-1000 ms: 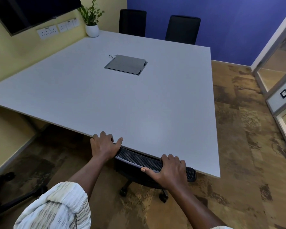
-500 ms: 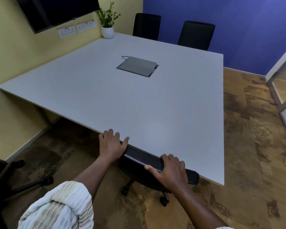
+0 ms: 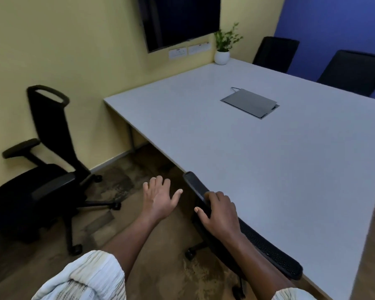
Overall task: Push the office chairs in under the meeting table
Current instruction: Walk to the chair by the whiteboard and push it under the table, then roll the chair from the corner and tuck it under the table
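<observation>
Head cam: left hand (image 3: 159, 199) has come off the near chair (image 3: 266, 250) and hangs open, fingers spread, holding nothing. Right hand (image 3: 220, 211) stays draped over that chair's top edge, which sits tight against the table (image 3: 258, 161) rim, so this one looks pushed in. The view's swung left too: a second chair (image 3: 46, 180), a bit blurred, stands well left of the left hand, probably next.
</observation>
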### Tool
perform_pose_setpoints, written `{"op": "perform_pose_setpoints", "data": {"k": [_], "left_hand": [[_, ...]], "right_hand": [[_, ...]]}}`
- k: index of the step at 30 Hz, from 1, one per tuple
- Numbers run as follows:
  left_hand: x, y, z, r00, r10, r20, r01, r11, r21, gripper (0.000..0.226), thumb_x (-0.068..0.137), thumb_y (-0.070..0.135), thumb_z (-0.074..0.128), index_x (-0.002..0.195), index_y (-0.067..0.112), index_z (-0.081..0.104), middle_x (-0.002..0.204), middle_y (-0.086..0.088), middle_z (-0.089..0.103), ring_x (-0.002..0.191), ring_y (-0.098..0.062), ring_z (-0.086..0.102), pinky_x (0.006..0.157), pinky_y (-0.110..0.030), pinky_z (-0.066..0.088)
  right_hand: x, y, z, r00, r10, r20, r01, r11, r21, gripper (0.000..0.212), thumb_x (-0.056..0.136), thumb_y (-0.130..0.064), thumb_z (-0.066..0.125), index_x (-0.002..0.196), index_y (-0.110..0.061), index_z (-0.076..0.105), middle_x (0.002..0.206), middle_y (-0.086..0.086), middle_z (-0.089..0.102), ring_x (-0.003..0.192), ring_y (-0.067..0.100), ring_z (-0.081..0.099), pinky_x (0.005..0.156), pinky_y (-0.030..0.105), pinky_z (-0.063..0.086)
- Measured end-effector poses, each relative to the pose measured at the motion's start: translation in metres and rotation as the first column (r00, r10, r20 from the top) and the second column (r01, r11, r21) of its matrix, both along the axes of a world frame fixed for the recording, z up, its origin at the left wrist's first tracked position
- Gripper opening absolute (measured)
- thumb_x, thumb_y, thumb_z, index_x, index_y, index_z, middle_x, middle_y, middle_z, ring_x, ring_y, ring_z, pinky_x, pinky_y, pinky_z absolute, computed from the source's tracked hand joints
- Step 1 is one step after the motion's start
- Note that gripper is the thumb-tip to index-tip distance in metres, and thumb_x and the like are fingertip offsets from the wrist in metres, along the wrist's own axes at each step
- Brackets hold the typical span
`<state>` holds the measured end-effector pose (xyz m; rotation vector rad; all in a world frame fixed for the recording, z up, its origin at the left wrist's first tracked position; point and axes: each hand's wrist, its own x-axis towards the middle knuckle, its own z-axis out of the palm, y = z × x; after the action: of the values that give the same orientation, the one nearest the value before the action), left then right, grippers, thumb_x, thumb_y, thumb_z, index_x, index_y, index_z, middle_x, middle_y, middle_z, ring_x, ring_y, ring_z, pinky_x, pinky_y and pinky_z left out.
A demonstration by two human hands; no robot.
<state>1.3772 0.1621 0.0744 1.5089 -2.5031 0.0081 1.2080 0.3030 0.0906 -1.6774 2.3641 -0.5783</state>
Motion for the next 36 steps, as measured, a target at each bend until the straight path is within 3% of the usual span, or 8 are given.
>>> {"op": "perform_pose_setpoints", "data": {"k": [5,10,16,22,36], "left_hand": [[0.052,0.008,0.003,0.982,0.186,0.008,-0.187,0.982,0.013,0.054,0.094,0.066,0.035,0.112,0.022,0.062,0.115,-0.004,0.059,0.110,-0.025,0.052,0.096,-0.047,0.038],[0.126,0.023,0.008,0.923,0.384,0.023,-0.385,0.923,0.021,0.057,0.094,0.068,0.033,0.113,0.022,0.061,0.116,-0.003,0.058,0.110,-0.024,0.052,0.097,-0.047,0.039],[0.195,0.028,0.012,0.858,0.512,0.035,-0.513,0.858,0.033,0.056,0.095,0.067,0.034,0.113,0.022,0.062,0.116,-0.004,0.058,0.111,-0.025,0.052,0.097,-0.046,0.039],[0.253,0.013,0.010,0.814,0.580,0.037,-0.581,0.811,0.063,0.057,0.096,0.068,0.032,0.117,0.023,0.060,0.118,-0.003,0.056,0.112,-0.024,0.051,0.098,-0.044,0.039],[0.372,-0.050,-0.001,0.807,0.590,0.039,-0.591,0.805,0.053,0.057,0.095,0.068,0.030,0.113,0.022,0.060,0.113,-0.002,0.056,0.106,-0.024,0.051,0.092,-0.044,0.038]], "right_hand": [[0.032,-0.031,0.007,0.988,0.151,-0.025,-0.151,0.989,-0.005,0.058,0.093,-0.061,0.058,0.139,-0.027,0.050,0.134,-0.002,0.056,0.120,0.018,0.053,0.098,0.038,0.046],[0.092,-0.059,0.010,0.944,0.323,-0.061,-0.324,0.946,-0.007,0.059,0.093,-0.062,0.057,0.139,-0.026,0.050,0.133,-0.002,0.056,0.117,0.017,0.054,0.096,0.036,0.047],[0.159,-0.087,0.010,0.893,0.445,-0.065,-0.447,0.895,-0.005,0.060,0.092,-0.063,0.057,0.139,-0.025,0.048,0.131,-0.002,0.054,0.115,0.018,0.052,0.094,0.035,0.044],[0.220,-0.123,0.010,0.849,0.524,-0.065,-0.527,0.849,-0.031,0.059,0.092,-0.062,0.059,0.138,-0.028,0.048,0.131,-0.003,0.054,0.112,0.014,0.052,0.092,0.031,0.046],[0.335,-0.195,0.009,0.831,0.554,-0.045,-0.556,0.830,-0.050,0.053,0.091,-0.060,0.060,0.132,-0.027,0.051,0.124,-0.003,0.056,0.109,0.015,0.053,0.091,0.034,0.047]]}}
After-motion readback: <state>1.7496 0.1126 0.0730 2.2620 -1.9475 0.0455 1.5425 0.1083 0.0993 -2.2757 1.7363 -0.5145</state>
